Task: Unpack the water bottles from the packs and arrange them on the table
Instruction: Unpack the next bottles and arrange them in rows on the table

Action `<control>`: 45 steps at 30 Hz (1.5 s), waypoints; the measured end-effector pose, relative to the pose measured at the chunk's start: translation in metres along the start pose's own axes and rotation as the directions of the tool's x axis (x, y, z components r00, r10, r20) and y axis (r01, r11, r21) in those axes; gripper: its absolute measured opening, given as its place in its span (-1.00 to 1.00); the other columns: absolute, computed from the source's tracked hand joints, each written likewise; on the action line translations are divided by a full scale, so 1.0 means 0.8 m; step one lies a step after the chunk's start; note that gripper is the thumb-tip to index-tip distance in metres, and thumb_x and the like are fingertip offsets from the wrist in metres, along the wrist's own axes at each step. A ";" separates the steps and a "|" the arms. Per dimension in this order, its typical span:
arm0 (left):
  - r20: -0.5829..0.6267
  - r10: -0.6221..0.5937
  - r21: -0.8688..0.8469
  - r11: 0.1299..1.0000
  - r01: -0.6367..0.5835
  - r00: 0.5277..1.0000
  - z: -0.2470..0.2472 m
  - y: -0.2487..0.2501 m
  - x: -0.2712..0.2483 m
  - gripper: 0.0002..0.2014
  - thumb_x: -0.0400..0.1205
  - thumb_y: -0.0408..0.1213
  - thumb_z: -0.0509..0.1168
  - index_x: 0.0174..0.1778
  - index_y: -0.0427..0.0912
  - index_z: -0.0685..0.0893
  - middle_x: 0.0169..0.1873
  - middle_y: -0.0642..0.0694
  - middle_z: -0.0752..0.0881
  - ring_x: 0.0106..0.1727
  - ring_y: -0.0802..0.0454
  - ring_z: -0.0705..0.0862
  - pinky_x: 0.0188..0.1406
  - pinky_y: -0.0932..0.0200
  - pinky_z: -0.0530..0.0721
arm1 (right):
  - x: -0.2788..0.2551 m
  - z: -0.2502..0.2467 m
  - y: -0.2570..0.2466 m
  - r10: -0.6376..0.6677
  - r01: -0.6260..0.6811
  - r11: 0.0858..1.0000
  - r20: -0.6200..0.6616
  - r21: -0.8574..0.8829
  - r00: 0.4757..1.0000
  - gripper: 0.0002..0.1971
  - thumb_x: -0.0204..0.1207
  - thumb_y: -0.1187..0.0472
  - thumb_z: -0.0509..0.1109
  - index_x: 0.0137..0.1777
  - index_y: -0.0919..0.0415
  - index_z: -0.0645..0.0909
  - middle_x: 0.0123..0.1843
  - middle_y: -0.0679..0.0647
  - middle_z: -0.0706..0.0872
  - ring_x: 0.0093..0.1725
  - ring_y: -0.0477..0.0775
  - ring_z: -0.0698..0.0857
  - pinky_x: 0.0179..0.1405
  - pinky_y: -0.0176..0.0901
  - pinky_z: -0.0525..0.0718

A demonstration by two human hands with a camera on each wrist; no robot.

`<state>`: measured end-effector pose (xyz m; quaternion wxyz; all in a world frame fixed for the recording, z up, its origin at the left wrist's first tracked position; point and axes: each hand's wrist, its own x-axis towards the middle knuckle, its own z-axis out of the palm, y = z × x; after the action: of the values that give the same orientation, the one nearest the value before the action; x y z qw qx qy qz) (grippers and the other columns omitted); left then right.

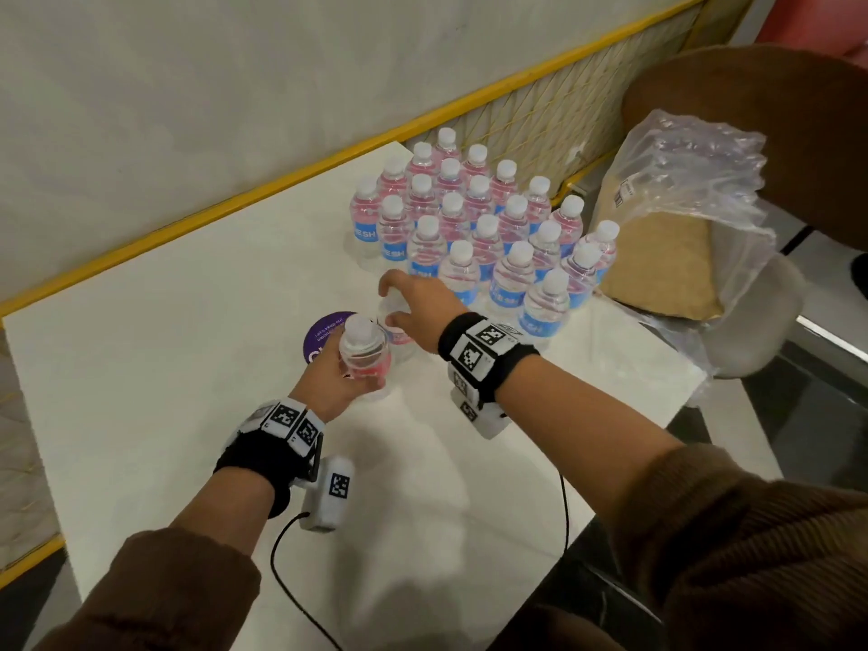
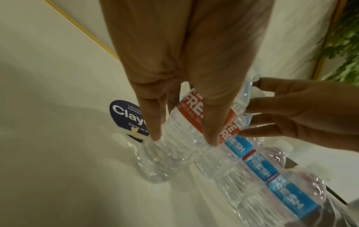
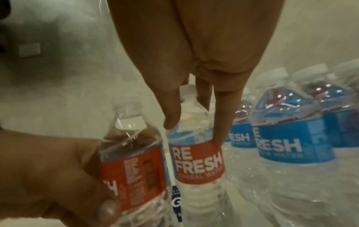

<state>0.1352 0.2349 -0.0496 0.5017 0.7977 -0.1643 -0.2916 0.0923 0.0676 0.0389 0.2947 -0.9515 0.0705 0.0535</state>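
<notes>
My left hand (image 1: 343, 373) grips a small clear water bottle (image 1: 364, 350) with a white cap and red label, upright just above or on the white table (image 1: 188, 321). In the left wrist view its fingers (image 2: 155, 130) wrap that bottle (image 2: 170, 153). Just beyond, my right hand (image 1: 408, 303) holds a second red-label bottle (image 1: 398, 332) from above by its shoulder; the right wrist view shows this bottle (image 3: 198, 162) beside the left-hand one (image 3: 134, 165). Several unpacked bottles (image 1: 479, 227) with blue labels stand in rows at the table's far right.
Crumpled clear pack wrap (image 1: 690, 180) and a cardboard tray (image 1: 662, 270) lie on a chair right of the table. A round purple sticker (image 1: 324, 331) lies on the tabletop under the hands. A yellow-edged wall runs along the far side. A black cable (image 1: 282, 556) hangs from my left wrist.
</notes>
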 end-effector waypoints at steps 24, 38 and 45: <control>0.003 0.136 0.024 0.990 -0.136 0.991 0.123 0.031 0.039 -0.28 0.47 -0.25 0.51 0.50 0.00 0.31 0.24 0.11 0.56 0.29 0.08 0.55 0.27 0.12 0.52 | -0.122 0.034 0.193 0.630 -0.247 0.583 -0.237 0.774 0.740 -0.32 0.53 0.18 0.42 0.60 0.07 0.20 0.58 0.10 0.36 0.51 0.14 0.43 0.41 -0.09 0.47; 0.021 0.114 0.029 0.993 -0.115 0.993 0.123 0.038 0.044 -0.25 0.45 -0.27 0.52 0.50 0.01 0.30 0.28 0.08 0.55 0.29 0.09 0.54 0.27 0.15 0.50 | -0.104 0.049 0.193 0.726 -0.346 0.583 -0.280 0.735 0.628 -0.42 0.49 0.25 0.41 0.49 0.18 0.30 0.41 0.19 0.52 0.37 0.17 0.56 0.31 -0.10 0.54; 0.015 0.103 0.248 0.963 -0.104 0.995 0.127 0.036 0.061 -0.32 0.42 -0.40 0.50 0.45 -0.17 0.40 0.28 -0.14 0.66 0.32 -0.11 0.61 0.18 0.20 0.49 | -0.119 0.109 0.150 0.524 -0.182 0.659 -0.273 0.730 0.807 -0.23 0.25 0.15 0.64 0.43 0.15 0.35 0.26 -0.09 0.50 0.22 -0.10 0.55 0.23 -0.26 0.51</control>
<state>0.1102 0.1232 -0.0717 0.4120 0.8443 -0.2415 -0.2431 -0.0267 0.0287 -0.0856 0.5750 -0.7289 0.3422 -0.1451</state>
